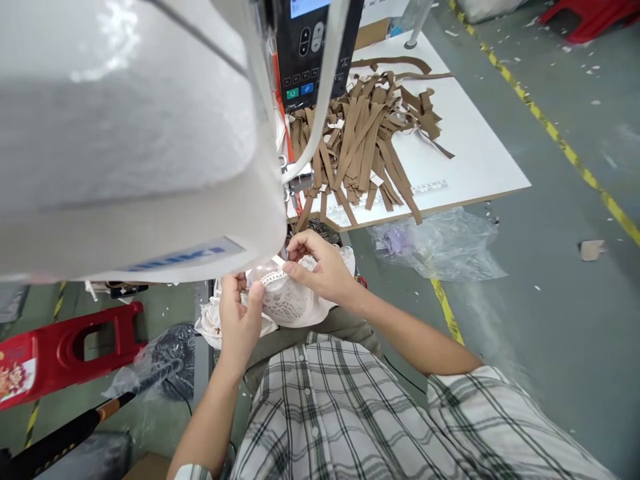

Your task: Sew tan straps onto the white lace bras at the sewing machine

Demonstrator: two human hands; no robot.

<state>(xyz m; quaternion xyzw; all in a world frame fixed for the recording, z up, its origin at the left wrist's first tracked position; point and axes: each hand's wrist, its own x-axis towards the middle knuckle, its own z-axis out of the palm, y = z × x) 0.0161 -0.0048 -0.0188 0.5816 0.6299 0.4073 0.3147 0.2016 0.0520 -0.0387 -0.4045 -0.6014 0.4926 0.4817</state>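
Strips (367,137) (brown) lie partly behind the keypad (306,63), beyond the garment (290,304).

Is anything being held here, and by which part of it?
Yes, a white lace garment: the left hand grips it near its trimmed upper edge, the right hand farther along that edge.

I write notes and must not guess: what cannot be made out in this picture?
Head view:
- White lace garment: partly hidden by the left hand and right hand.
- Panel screen: cut off by the top edge.
- Ruler: partly under brown straps; numbers too small.
- Red stool at left: cut off by the left edge.
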